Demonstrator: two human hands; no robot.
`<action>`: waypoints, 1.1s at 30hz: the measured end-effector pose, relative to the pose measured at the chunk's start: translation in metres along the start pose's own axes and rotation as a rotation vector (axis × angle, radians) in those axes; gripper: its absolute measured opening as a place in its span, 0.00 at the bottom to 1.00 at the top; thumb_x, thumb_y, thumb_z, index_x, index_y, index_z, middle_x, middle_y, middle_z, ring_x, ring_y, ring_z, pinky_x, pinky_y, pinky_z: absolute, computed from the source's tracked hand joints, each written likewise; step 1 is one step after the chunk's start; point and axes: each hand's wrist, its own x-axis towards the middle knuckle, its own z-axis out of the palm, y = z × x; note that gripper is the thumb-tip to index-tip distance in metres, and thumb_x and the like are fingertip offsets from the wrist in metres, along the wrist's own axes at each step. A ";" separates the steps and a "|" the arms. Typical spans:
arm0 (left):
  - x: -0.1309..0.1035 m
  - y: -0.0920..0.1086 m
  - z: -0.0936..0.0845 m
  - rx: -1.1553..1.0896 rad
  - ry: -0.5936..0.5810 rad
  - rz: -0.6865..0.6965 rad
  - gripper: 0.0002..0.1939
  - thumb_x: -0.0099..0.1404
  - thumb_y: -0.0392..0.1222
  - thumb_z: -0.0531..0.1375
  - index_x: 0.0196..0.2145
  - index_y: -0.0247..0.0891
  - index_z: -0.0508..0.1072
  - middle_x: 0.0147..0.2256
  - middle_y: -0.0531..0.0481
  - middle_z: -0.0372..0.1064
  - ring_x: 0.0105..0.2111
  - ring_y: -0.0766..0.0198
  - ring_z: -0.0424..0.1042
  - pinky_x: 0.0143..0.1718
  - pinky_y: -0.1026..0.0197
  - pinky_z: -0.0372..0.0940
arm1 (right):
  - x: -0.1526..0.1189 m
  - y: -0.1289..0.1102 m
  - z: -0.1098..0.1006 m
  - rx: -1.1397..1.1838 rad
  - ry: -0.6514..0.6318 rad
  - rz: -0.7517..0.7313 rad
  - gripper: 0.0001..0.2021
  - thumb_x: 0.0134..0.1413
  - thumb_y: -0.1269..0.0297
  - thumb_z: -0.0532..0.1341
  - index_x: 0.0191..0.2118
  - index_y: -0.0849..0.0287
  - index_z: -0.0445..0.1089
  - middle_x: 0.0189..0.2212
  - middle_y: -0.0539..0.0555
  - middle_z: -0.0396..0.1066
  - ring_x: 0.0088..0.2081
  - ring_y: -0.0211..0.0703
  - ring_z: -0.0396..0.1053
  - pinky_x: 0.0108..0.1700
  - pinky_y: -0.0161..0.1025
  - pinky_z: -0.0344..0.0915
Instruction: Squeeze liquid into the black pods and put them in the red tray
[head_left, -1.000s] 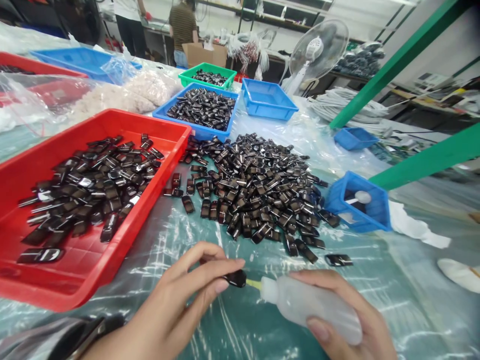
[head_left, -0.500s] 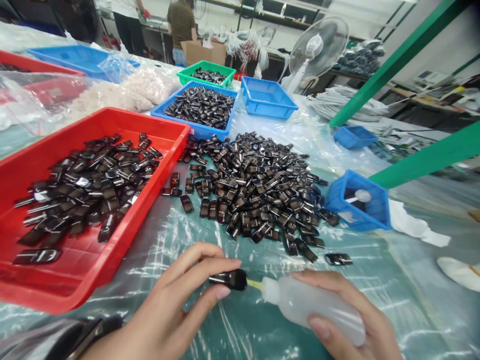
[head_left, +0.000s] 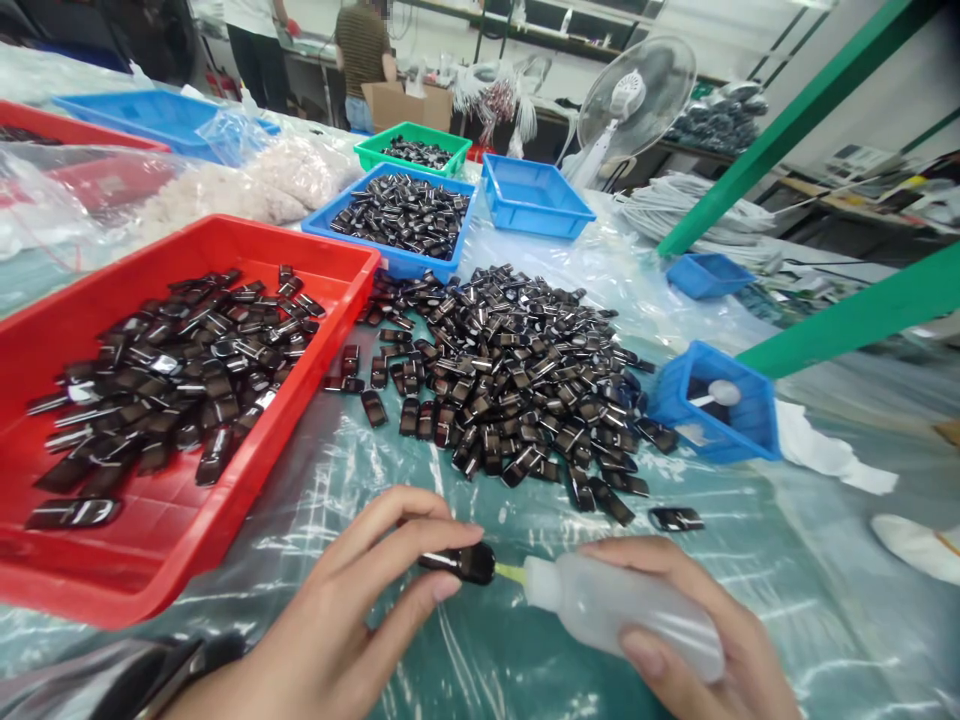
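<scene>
Between thumb and fingers, my left hand pinches a small glossy black plastic piece, held level above the table. My right hand is wrapped round a translucent white squeeze bottle, tipped onto its side. The bottle's thin yellowish nozzle points left and meets the end of the black piece; whether any liquid comes out is too small to tell. Beyond my hands lies a heap of similar black pieces, with one loose piece apart at its right front.
A red tray of black pieces stands at left. Behind the heap are a blue tray and a green tray, both holding pieces. A small blue bin sits at right beside a green post. Two people stand far back.
</scene>
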 end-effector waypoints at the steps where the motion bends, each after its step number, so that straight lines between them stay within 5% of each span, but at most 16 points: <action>1: 0.000 -0.001 0.000 0.003 0.010 -0.003 0.18 0.70 0.33 0.54 0.52 0.53 0.66 0.48 0.54 0.64 0.49 0.65 0.68 0.47 0.69 0.66 | 0.002 0.001 -0.001 0.021 -0.010 0.003 0.15 0.53 0.44 0.61 0.37 0.48 0.75 0.29 0.51 0.76 0.24 0.40 0.72 0.23 0.31 0.69; 4: 0.001 -0.003 -0.001 0.034 0.088 -0.059 0.17 0.70 0.34 0.52 0.52 0.55 0.64 0.49 0.54 0.64 0.52 0.62 0.66 0.46 0.67 0.66 | 0.008 0.009 -0.007 0.052 -0.066 0.021 0.15 0.56 0.46 0.59 0.41 0.49 0.74 0.31 0.51 0.77 0.24 0.39 0.73 0.23 0.30 0.69; 10: 0.002 -0.008 -0.001 0.040 0.132 -0.068 0.15 0.71 0.36 0.51 0.52 0.54 0.64 0.50 0.54 0.64 0.53 0.61 0.65 0.49 0.64 0.65 | 0.019 0.027 0.001 0.020 -0.015 0.021 0.15 0.59 0.57 0.60 0.51 0.51 0.65 0.49 0.57 0.75 0.48 0.47 0.74 0.46 0.41 0.73; 14: 0.003 -0.006 0.001 -0.011 0.110 -0.079 0.14 0.72 0.37 0.51 0.50 0.54 0.65 0.48 0.54 0.64 0.51 0.62 0.66 0.49 0.64 0.65 | 0.023 0.033 0.019 -0.051 0.029 -0.023 0.11 0.59 0.62 0.60 0.47 0.52 0.62 0.49 0.57 0.74 0.50 0.47 0.73 0.46 0.43 0.73; 18: 0.003 -0.004 0.001 -0.022 0.134 -0.100 0.13 0.71 0.37 0.52 0.50 0.54 0.65 0.48 0.54 0.65 0.50 0.62 0.67 0.49 0.63 0.65 | 0.012 0.035 0.023 -0.168 0.174 -0.126 0.19 0.57 0.65 0.62 0.53 0.53 0.58 0.50 0.61 0.69 0.48 0.50 0.71 0.45 0.49 0.72; 21: 0.003 -0.006 0.001 -0.024 0.113 -0.068 0.14 0.71 0.37 0.52 0.51 0.52 0.65 0.48 0.53 0.65 0.50 0.61 0.67 0.48 0.62 0.65 | -0.001 0.032 0.021 -0.270 0.256 -0.312 0.15 0.57 0.72 0.61 0.47 0.50 0.62 0.40 0.55 0.70 0.44 0.49 0.71 0.45 0.50 0.70; 26: 0.003 -0.009 0.005 -0.055 0.124 -0.061 0.13 0.72 0.38 0.51 0.50 0.51 0.67 0.47 0.51 0.66 0.50 0.59 0.67 0.49 0.59 0.65 | -0.002 0.021 0.031 -0.463 -0.043 -0.525 0.13 0.60 0.77 0.55 0.45 0.55 0.72 0.40 0.57 0.76 0.39 0.48 0.76 0.39 0.42 0.75; 33: 0.002 -0.010 0.008 -0.078 0.091 -0.037 0.14 0.71 0.37 0.51 0.51 0.52 0.66 0.47 0.52 0.65 0.49 0.60 0.68 0.49 0.60 0.65 | 0.014 0.024 0.055 -0.595 -0.152 -0.508 0.18 0.62 0.78 0.47 0.47 0.64 0.72 0.42 0.67 0.76 0.38 0.60 0.76 0.29 0.50 0.76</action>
